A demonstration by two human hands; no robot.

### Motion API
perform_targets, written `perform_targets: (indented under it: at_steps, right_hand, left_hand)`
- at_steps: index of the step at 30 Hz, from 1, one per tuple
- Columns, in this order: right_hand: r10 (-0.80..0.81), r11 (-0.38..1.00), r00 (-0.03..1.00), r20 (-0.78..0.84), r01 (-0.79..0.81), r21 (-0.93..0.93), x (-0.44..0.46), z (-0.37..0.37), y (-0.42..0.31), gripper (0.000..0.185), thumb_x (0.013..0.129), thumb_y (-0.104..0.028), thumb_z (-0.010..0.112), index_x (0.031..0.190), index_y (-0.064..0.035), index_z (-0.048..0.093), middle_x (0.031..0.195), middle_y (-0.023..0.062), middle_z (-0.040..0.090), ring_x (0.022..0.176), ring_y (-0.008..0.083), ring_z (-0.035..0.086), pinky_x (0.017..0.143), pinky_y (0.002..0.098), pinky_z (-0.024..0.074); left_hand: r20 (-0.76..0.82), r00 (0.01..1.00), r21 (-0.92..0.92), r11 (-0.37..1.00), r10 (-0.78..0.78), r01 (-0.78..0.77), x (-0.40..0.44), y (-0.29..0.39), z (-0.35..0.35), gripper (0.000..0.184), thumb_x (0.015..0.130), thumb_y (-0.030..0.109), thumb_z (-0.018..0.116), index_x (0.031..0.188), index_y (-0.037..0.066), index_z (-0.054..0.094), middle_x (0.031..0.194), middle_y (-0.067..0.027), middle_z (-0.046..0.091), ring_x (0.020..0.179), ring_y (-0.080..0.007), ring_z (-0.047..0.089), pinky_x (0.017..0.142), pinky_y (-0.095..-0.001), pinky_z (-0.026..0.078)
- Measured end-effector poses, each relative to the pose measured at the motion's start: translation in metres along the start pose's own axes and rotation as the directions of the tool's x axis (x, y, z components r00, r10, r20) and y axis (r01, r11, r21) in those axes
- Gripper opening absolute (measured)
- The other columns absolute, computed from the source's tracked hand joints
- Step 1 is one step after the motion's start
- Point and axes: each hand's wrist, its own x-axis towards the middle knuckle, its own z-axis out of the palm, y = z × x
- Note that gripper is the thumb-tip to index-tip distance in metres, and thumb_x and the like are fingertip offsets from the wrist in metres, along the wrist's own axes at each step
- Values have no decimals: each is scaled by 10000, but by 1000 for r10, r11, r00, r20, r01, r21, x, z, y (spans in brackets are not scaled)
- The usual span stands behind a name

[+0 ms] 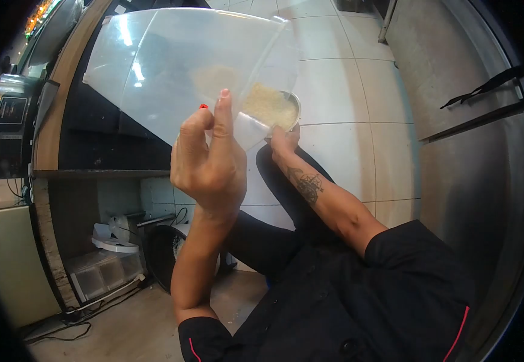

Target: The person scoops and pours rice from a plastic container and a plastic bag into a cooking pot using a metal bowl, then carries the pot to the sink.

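Note:
A large translucent plastic container [171, 54] is tilted at the top of the head view, its lower right end over a round bowl [298, 107]. Pale grains that look like rice [268, 105] lie in the bowl, partly seen through the container's wall. My left hand [209, 157] is raised against the container's near side with fingers curled and one fingertip pointing up; its exact hold is partly hidden. Beside that fingertip shows a small red spot [204, 106]. My right hand [284, 140] grips the bowl's near rim, close to my knee.
A dark counter with a wooden edge [47, 139] stands at the left. Beneath it are a clear plastic box [108, 274], cables and a black round vessel [160, 256]. Steel cabinet doors [479, 181] line the right. White floor tiles [340, 145] lie between.

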Motion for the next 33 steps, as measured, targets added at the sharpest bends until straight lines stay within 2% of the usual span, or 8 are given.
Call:
perform_targets:
  at_steps: [2, 7, 9, 11, 22, 28, 31, 33]
  right_hand:
    - [14, 1000, 1000, 15, -14, -7, -5, -5, -8, 654, 861, -7, 606, 1483, -30, 405, 1305, 172, 595, 1147, 274, 643, 893, 382, 588]
    - [68, 991, 993, 93, -78, 109, -35, -12, -53, 650, 862, -31, 633, 1475, -25, 415, 1327, 172, 592, 1197, 259, 622, 979, 384, 550]
    - [-50, 999, 984, 172, 47, 21, -19, -10, -34, 627, 912, -16, 542, 1504, -26, 336, 1379, 197, 533, 1239, 301, 585, 1023, 400, 517]
    - [-112, 994, 971, 212, 113, 6, -9, -6, -25, 628, 911, -16, 542, 1504, -27, 336, 1381, 197, 532, 1238, 303, 586, 1022, 402, 517]
    - [-115, 988, 957, 264, 83, 129, -3, -5, -15, 632, 905, -11, 544, 1502, -30, 337, 1388, 201, 528, 1234, 311, 588, 1020, 410, 518]
    - [-58, 996, 989, 136, 49, 70, -10, -7, -16, 644, 867, -2, 594, 1483, -15, 406, 1354, 174, 574, 1227, 267, 603, 1002, 371, 525]
    - [-71, 997, 976, 204, 65, 40, -5, -9, -13, 648, 857, 18, 576, 1479, -14, 397, 1338, 189, 569, 1202, 283, 612, 966, 374, 562]
    - [-76, 995, 978, 193, 62, 79, 0, -9, -6, 663, 853, 23, 571, 1485, -6, 372, 1318, 199, 562, 1173, 310, 621, 877, 401, 618]
  left_hand:
    - [65, 998, -28, 1000, 12, -11, -5, 8, -7, 533, 724, -198, 716, 1190, 54, 770, 911, -85, 605, 760, -183, 650, 632, -313, 581]
    - [101, 988, -25, 993, 116, -114, -11, 22, -10, 587, 680, -163, 709, 1198, 103, 780, 845, -37, 566, 729, -169, 632, 576, -306, 474]
    - [115, 987, -31, 993, 113, -111, -12, 26, -16, 603, 660, -136, 693, 1199, 118, 783, 843, -24, 568, 727, -155, 620, 583, -299, 425]
    - [142, 982, -11, 992, 125, -125, -15, 30, -17, 616, 649, -130, 690, 1199, 130, 785, 847, -24, 569, 735, -152, 618, 601, -305, 438]
    - [161, 980, -4, 993, 119, -120, -17, 35, -16, 618, 649, -124, 697, 1197, 147, 788, 858, -12, 583, 733, -157, 630, 624, -312, 462]
    - [88, 990, 9, 994, 107, -108, 2, 9, -6, 614, 667, -151, 687, 1189, 156, 792, 880, -26, 604, 736, -164, 633, 595, -301, 466]
    - [79, 994, 28, 997, 74, -77, 18, -15, -1, 595, 677, -173, 690, 1182, 126, 791, 915, -57, 631, 760, -172, 642, 593, -289, 491]
    - [8, 999, -13, 999, 53, -53, 24, -33, 4, 580, 698, -195, 687, 1187, 101, 785, 934, -76, 633, 792, -186, 655, 651, -293, 537]
